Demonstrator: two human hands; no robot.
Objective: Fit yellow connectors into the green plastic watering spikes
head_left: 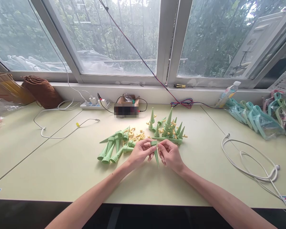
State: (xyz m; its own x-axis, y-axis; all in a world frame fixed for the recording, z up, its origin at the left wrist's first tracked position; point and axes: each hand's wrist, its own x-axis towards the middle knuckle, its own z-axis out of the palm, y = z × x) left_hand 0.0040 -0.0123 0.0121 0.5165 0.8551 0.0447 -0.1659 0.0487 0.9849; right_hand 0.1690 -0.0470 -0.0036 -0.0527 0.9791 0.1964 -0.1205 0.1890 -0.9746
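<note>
Both hands meet over the middle of the pale green table (62, 165). My left hand (140, 153) and my right hand (169, 154) pinch a green cone-shaped spike (155, 153) between them, its tip pointing down toward me. Left of the hands lies a loose heap of green spikes (113, 147) on their sides. Small yellow parts (136, 135) are scattered behind the hands. Further back stands a group of upright green spikes (168, 128), some with yellow parts fitted.
A white power strip (93, 104) and white cables (62, 127) lie at the back left, beside a brown pouch (39, 90). A coiled white cable (252, 162) lies at the right. Bags of teal plastic items (255, 119) and a bottle (227, 94) sit at the right, below the window.
</note>
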